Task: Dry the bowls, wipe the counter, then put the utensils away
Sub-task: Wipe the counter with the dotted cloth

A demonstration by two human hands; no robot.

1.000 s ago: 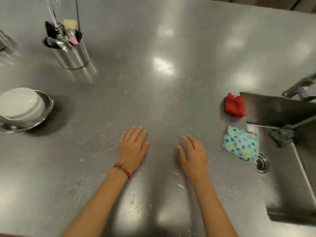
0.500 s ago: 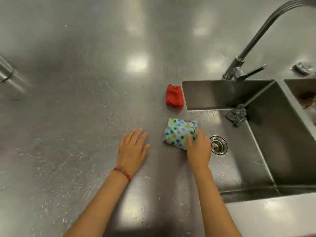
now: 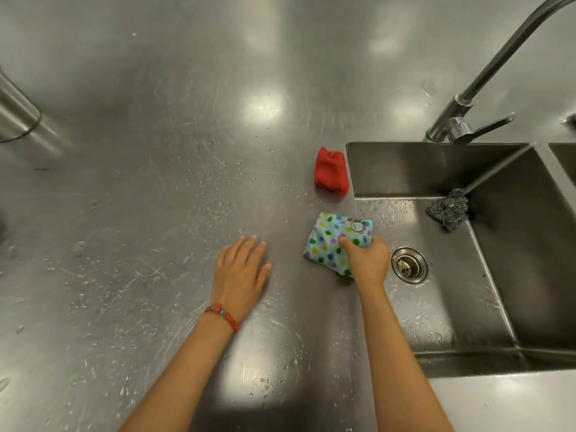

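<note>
A light blue cloth with coloured dots [image 3: 331, 241] lies folded on the steel counter [image 3: 174, 188] at the sink's left edge. My right hand [image 3: 367, 260] grips its near right corner, fingers curled into the fabric. My left hand [image 3: 240, 275] rests flat on the wet counter to the left of the cloth, fingers straight. A folded red cloth [image 3: 331, 171] lies a little farther back, beside the sink rim. The metal utensil holder [image 3: 15, 116] shows only partly at the left edge. No bowls are in view.
The steel sink [image 3: 467, 275] opens on the right, with a drain [image 3: 409, 265] next to my right hand and a steel scourer [image 3: 448, 212] at its back. The tap [image 3: 473, 98] rises behind it. Water drops speckle the counter.
My view swung right, from the bowls and utensil holder to the sink. My right hand reached across to the dotted cloth and closed on it. My left hand stayed flat on the counter.
</note>
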